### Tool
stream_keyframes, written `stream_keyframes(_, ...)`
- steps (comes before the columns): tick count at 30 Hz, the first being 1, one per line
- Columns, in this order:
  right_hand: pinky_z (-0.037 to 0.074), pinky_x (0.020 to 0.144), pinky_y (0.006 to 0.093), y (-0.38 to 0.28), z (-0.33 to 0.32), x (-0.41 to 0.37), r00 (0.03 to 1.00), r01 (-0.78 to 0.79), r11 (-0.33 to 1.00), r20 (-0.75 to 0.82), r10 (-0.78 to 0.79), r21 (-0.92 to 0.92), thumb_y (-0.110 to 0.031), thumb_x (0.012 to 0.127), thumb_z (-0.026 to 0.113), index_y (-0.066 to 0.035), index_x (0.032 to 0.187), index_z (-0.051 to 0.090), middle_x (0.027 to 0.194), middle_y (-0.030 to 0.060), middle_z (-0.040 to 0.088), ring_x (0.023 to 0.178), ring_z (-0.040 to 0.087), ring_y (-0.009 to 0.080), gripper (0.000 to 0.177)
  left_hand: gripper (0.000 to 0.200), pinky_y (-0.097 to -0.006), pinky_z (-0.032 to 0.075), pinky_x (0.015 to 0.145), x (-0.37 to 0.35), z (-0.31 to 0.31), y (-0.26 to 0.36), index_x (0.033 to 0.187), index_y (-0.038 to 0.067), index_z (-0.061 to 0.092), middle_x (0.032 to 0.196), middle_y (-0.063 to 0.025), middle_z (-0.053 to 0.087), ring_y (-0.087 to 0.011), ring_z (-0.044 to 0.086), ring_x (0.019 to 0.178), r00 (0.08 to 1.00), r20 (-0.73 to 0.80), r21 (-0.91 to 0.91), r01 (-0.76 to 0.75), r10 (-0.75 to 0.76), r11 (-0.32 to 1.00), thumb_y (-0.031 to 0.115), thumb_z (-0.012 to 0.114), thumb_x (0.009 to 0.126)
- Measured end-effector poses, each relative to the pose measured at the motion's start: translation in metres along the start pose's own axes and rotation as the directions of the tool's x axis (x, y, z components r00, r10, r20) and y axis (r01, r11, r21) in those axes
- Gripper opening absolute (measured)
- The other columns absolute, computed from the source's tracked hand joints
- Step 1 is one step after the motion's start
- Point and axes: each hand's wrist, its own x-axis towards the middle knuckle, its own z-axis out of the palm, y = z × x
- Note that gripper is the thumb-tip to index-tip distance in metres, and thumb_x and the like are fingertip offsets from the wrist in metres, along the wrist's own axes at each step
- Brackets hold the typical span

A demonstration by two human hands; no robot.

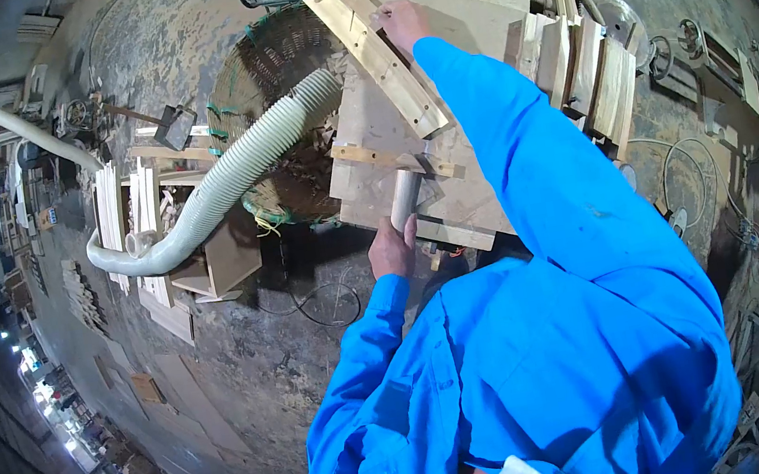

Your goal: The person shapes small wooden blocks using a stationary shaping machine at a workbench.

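My left hand (391,249) is wrapped around the lower end of a pale grey cylinder (406,196), at the near edge of a worktable (367,147). The cylinder's far end meets a short wooden bar (353,154) with a hole in it, lying across the tabletop. My right hand (405,23) reaches to the far side, fingers curled in beside the upper part of a long slanted wooden board (380,67) with several holes. What those fingers pinch, if anything, is too small to make out.
A ribbed white hose (238,165) runs into a wicker basket (262,59) of wood scraps, left of the table. Stacked wooden pieces (583,63) stand on the right. More pale strips (143,207) lie at the left, and a cable (328,288) loops on the floor.
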Motion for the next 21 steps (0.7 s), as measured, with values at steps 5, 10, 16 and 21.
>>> stream_keyframes(5, 0.057, 0.089, 0.0504, -0.003, 0.009, -0.001, 0.990, 0.100, 0.990, -0.089, -0.109, -0.099, -0.029, 0.094, 0.073, -0.013, 0.101, 0.084, 0.099, 0.0198, 0.077, 0.093, 0.073, 0.0402, 0.021, 0.051, -0.0560, 0.056, 0.070, -0.002, -0.001, -0.004, 0.099, 0.002, 0.059, 0.080, -0.0251, 0.071, -0.0470, 0.071, 0.080, 1.000, -0.015, 0.010, -0.004, 0.004, 1.000, 0.052, 0.064, 0.101)
stream_keyframes(10, 0.057, 0.088, 0.0504, -0.006, 0.006, -0.002, 0.993, 0.090, 0.994, -0.073, -0.094, -0.055, -0.033, 0.095, 0.072, -0.013, 0.100, 0.084, 0.099, 0.0196, 0.077, 0.093, 0.073, 0.0404, 0.024, 0.050, -0.0563, 0.055, 0.070, -0.001, 0.000, -0.005, 0.102, 0.002, 0.060, 0.082, -0.0261, 0.071, -0.0476, 0.071, 0.081, 1.000, -0.015, 0.012, 0.005, -0.005, 1.000, 0.052, 0.064, 0.101)
stream_keyframes(16, 0.057, 0.087, 0.0508, -0.001, -0.012, 0.020, 0.993, 0.064, 0.996, -0.096, -0.070, -0.058, -0.033, 0.095, 0.072, -0.012, 0.099, 0.084, 0.098, 0.0203, 0.076, 0.092, 0.072, 0.0412, 0.024, 0.050, -0.0562, 0.055, 0.071, 0.019, 0.006, 0.015, 0.104, 0.003, 0.061, 0.083, -0.0267, 0.071, -0.0477, 0.071, 0.082, 1.000, -0.018, 0.029, 0.000, 0.000, 1.000, 0.053, 0.063, 0.101)
stream_keyframes(21, 0.055, 0.091, 0.0498, 0.004, -0.021, 0.049, 0.993, 0.097, 0.992, -0.064, -0.103, -0.082, -0.032, 0.096, 0.072, -0.012, 0.105, 0.083, 0.104, 0.0212, 0.076, 0.097, 0.072, 0.0420, 0.025, 0.051, -0.0562, 0.055, 0.070, 0.041, 0.015, 0.028, 0.105, 0.003, 0.061, 0.083, -0.0261, 0.072, -0.0472, 0.071, 0.081, 0.999, -0.035, 0.044, -0.014, 0.015, 0.999, 0.053, 0.062, 0.102)
